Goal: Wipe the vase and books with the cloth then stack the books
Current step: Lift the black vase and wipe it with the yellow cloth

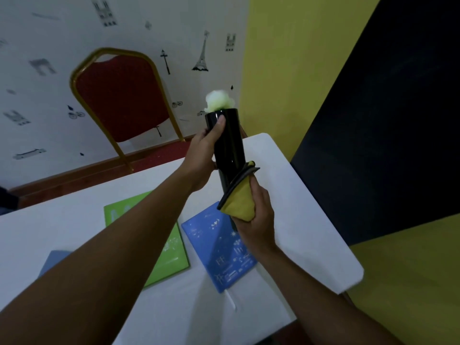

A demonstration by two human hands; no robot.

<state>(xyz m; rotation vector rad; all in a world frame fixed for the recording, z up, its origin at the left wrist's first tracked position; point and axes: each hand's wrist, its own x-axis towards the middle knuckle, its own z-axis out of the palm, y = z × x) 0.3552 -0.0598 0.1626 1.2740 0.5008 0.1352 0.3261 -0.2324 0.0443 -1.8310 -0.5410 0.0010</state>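
A tall glossy black vase (227, 148) with a pale flower (217, 101) at its mouth is lifted above the white table (311, 220). My left hand (204, 158) grips its upper half, thumb near the rim. My right hand (256, 220) presses a yellow cloth with a dark edge (242, 200) around the vase's lower part. On the table below lie a green book (171, 252), a blue book (221, 247) to its right, and a grey-blue book (53, 261) at the left, partly hidden by my left forearm.
A red chair with a gold frame (119, 100) stands behind the table against a patterned wall. A yellow wall and a dark panel (385, 120) rise at the right. The table's right edge (348, 245) is near my right hand.
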